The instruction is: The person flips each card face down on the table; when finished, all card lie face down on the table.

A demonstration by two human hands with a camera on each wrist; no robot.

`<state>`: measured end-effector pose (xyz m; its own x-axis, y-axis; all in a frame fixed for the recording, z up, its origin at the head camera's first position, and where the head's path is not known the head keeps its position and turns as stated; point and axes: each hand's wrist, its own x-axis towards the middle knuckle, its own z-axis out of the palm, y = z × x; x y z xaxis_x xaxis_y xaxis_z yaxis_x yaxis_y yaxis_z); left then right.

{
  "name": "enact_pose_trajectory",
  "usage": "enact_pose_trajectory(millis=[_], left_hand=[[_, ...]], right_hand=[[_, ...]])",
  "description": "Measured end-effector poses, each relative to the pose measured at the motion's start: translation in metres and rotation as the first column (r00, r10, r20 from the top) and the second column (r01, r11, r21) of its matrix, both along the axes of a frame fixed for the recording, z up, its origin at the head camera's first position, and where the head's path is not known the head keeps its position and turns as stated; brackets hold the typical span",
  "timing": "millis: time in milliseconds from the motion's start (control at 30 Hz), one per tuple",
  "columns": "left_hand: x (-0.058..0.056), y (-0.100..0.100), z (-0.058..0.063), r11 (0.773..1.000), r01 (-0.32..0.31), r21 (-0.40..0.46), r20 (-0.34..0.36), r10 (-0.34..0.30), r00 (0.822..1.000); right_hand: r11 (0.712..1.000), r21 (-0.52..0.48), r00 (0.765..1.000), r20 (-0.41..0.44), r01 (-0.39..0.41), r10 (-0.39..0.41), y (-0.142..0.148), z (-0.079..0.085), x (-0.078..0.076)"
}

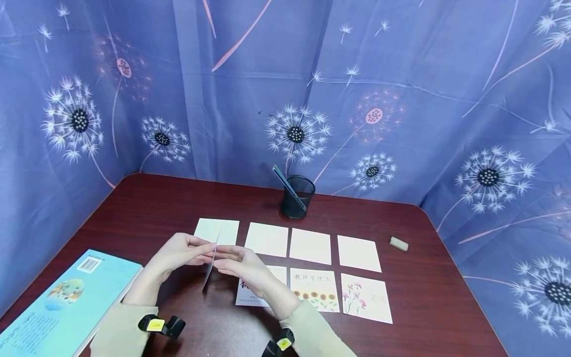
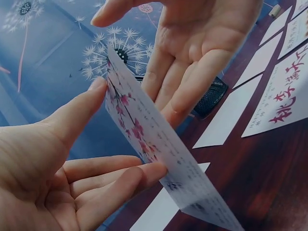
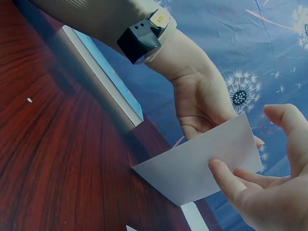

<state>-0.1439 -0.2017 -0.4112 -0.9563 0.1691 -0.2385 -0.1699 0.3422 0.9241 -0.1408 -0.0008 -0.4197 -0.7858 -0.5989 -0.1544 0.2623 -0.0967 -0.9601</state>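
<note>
My left hand point(image 1: 178, 254) pinches a greeting card point(image 2: 151, 139) between its thumb and fingers, at the left end of the card rows. The card stands nearly on edge above the table. Pink blossoms on branches and small text cover the side facing my left palm; its other side point(image 3: 197, 166) is plain white. My right hand point(image 1: 250, 270) touches that white side with its fingertips, its thumb held away from the card. Below the hands, a white card point(image 1: 220, 229) lies in the back row. A card with red characters point(image 2: 288, 91) is partly covered by my right hand in the head view.
More blank white cards point(image 1: 310, 246) continue the back row. In front lie a sunflower card point(image 1: 314, 287) and a pink-flower card point(image 1: 367, 297). A black mesh pen holder point(image 1: 294, 201) stands behind, an eraser point(image 1: 399, 243) lies right, and a light-blue book point(image 1: 67, 302) left.
</note>
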Motion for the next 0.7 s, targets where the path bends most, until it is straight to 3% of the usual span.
enact_pose_trajectory(millis=[433, 700], left_hand=[[0.0, -0.003, 0.005, 0.999, 0.023, -0.033, -0.017, -0.023, 1.0], [0.002, -0.008, 0.011, 0.998, -0.031, -0.057, -0.018, 0.03, 0.999]], right_hand=[[1.0, 0.015, 1.0, -0.016, -0.008, 0.008, -0.001, 0.0, 0.0], [1.0, 0.025, 1.0, 0.002, -0.009, 0.009, -0.001, -0.003, 0.0]])
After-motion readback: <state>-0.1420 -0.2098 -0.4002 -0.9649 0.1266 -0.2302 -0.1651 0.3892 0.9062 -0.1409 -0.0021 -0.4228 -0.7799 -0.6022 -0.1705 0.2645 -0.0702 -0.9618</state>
